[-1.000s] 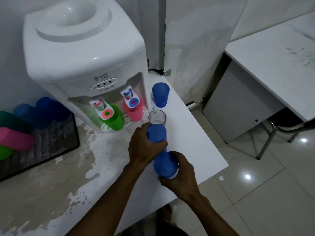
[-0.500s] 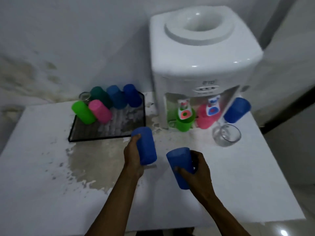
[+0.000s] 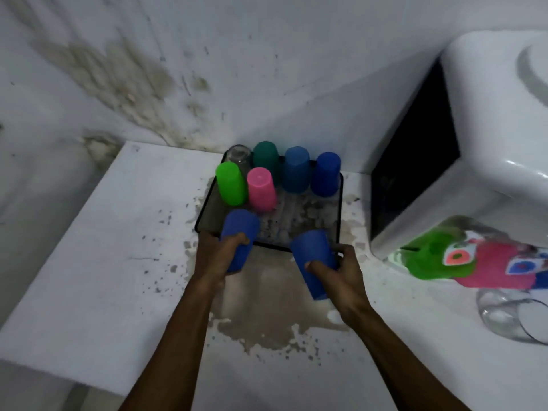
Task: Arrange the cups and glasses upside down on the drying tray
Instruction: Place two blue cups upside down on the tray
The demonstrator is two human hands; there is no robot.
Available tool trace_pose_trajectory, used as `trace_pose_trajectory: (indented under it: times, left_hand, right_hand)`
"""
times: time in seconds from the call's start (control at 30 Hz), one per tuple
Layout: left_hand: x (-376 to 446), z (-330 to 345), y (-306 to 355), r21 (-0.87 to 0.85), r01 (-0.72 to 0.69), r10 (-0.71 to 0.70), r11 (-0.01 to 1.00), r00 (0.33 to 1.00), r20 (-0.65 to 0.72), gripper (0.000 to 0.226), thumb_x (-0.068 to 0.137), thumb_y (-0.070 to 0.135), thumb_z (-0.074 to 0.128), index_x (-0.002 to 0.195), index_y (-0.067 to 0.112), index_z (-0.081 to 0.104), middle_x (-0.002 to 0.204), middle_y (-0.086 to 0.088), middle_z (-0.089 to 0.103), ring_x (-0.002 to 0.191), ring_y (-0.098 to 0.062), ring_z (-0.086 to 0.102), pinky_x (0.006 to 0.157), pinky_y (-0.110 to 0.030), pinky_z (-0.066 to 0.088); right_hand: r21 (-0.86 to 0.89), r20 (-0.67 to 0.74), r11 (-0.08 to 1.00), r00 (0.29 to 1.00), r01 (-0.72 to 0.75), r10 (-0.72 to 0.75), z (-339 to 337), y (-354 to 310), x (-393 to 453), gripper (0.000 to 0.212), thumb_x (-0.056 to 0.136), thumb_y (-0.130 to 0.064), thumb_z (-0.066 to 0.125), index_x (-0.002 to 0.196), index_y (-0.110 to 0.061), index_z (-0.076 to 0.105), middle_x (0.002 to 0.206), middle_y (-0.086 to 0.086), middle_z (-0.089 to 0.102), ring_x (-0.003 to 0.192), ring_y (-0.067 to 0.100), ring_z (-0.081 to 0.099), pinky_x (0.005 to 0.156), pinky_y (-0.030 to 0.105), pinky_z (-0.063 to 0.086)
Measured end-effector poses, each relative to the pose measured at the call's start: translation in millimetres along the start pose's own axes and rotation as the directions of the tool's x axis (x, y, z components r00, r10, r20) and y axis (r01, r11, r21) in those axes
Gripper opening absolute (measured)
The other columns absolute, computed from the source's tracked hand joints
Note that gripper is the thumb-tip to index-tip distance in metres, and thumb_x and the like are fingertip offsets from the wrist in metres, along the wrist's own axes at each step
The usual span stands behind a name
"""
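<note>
A black-rimmed drying tray (image 3: 341, 203) lies on the white table by the wall. On its far half stand several upturned cups: green (image 3: 230, 183), pink (image 3: 261, 188), dark green (image 3: 266, 160), two blue (image 3: 296, 169) (image 3: 325, 173), and a clear glass (image 3: 238, 155) at the back left. My left hand (image 3: 218, 256) grips a blue cup (image 3: 238, 237) over the tray's near left edge, bottom up. My right hand (image 3: 338, 272) holds another blue cup (image 3: 314, 259) tilted at the tray's near right edge.
A white water dispenser (image 3: 474, 149) stands right of the tray, with a green cup (image 3: 433, 256) and a pink cup (image 3: 489, 268) under its taps. A clear glass (image 3: 510, 315) sits on the table at the far right. A wet brownish stain (image 3: 267, 315) spreads below the tray.
My view has swung left from the dispenser onto the tray. Both hands have carried their blue cups forward to the tray's near edge.
</note>
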State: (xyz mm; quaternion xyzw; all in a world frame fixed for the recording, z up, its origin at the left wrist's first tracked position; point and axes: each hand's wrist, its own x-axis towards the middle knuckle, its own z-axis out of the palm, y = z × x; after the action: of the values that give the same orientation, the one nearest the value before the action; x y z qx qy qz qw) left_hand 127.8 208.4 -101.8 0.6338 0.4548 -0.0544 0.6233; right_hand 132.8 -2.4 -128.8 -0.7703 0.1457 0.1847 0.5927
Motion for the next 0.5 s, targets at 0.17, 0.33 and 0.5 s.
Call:
trace_pose_trajectory:
  times: [0.17,0.33,0.5]
  left_hand:
    - [36,-31,11,0.345,-0.265,0.331,0.9,0.932,-0.147,0.056,0.063,0.028,0.081,0.106,0.012,0.049,0.098,-0.004,0.052,0.085,-0.023,0.052,0.068,-0.032,0.042]
    - [69,-40,22,0.496,-0.378,0.47,0.782,0.88,-0.07,0.068,0.051,0.042,0.075,0.111,0.017,0.056,0.107,-0.006,0.059,0.094,-0.027,0.057,0.075,-0.037,0.051]
    - [89,-36,29,0.534,-0.395,0.476,0.747,0.88,-0.015,0.07,0.051,0.028,0.085,0.112,0.014,0.053,0.11,-0.009,0.06,0.094,-0.029,0.06,0.08,-0.038,0.052]
  right_hand:
    - [-0.214,-0.018,0.971,0.994,0.102,-0.108,34,-35,37,0.052,0.065,-0.025,0.084,0.105,-0.018,0.052,0.103,0.003,0.057,0.081,0.015,0.055,0.069,0.031,0.046]
    - [-0.499,0.014,0.853,0.986,0.152,-0.168,67,-52,69,0.076,0.044,-0.048,0.079,0.112,-0.023,0.057,0.108,0.007,0.06,0.09,0.023,0.061,0.074,0.038,0.055]
    - [-0.654,0.039,0.743,0.987,0.143,-0.156,93,-67,83,0.07,0.046,-0.028,0.087,0.101,-0.017,0.044,0.101,0.009,0.062,0.086,0.03,0.062,0.073,0.047,0.056]
